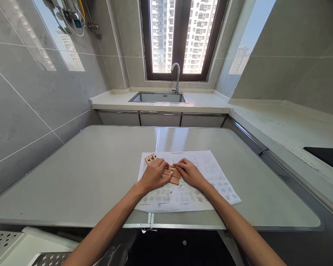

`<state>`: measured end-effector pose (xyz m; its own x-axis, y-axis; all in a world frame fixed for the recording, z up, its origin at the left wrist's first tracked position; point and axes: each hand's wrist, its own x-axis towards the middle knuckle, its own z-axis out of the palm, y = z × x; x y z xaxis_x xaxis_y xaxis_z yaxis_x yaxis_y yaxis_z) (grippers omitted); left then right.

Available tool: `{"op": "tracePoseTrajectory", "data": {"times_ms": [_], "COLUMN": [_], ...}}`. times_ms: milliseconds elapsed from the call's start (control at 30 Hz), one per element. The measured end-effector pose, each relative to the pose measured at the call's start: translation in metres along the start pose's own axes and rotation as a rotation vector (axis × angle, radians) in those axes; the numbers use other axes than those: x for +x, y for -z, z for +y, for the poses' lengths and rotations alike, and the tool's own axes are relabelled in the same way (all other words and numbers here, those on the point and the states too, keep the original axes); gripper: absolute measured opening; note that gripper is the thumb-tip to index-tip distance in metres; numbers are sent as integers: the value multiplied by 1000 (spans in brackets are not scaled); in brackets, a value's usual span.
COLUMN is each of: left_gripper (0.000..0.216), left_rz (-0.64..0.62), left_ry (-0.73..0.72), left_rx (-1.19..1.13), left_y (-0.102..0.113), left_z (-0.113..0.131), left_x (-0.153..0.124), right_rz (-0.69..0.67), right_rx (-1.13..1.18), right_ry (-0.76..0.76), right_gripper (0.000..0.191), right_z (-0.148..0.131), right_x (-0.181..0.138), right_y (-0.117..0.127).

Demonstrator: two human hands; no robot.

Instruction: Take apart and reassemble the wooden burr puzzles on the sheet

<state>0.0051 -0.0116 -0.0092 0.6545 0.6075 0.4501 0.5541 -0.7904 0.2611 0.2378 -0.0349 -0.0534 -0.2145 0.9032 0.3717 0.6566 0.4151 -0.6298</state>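
Observation:
Several notched wooden sticks (172, 175) lie side by side on a printed paper sheet (211, 173) in the middle of a grey table (94, 173). My left hand (154, 172) rests on the left part of the sticks, fingers curled down onto them. From the right, my right hand (189, 172) touches the same sticks with its fingertips pressed on their ends. Another notched stick (150, 159) pokes out beyond my left hand. Most of the sticks are hidden under my fingers.
Beyond the table, a counter holds a steel sink (158, 97) with a curved tap (177, 75) below a window. A second counter (283, 129) runs along the right, with a dark hob corner (329, 157). A perforated white shelf (5, 244) sits lower left.

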Motion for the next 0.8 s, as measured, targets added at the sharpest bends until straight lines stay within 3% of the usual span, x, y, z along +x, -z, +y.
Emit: {"op": "tracePoseTrajectory", "data": {"times_ms": [200, 333, 500, 800], "left_gripper": [62, 57, 44, 41], "left_rz": [-144, -234, -149, -12], "left_ry": [-178, -177, -75, 101], "left_rx": [-223, -236, -138, -22], "left_y": [3, 0, 0, -10], "left_z": [3, 3, 4, -6], "left_x": [-1, -1, -1, -2], "right_rz": [-43, 29, 101, 74], "right_rx": [161, 173, 101, 73], "right_ry": [25, -53, -71, -94], "right_gripper": [28, 25, 25, 24], "right_z": [-4, -4, -3, 0], "right_x": [2, 3, 3, 2], "right_y": [0, -3, -4, -4]}}
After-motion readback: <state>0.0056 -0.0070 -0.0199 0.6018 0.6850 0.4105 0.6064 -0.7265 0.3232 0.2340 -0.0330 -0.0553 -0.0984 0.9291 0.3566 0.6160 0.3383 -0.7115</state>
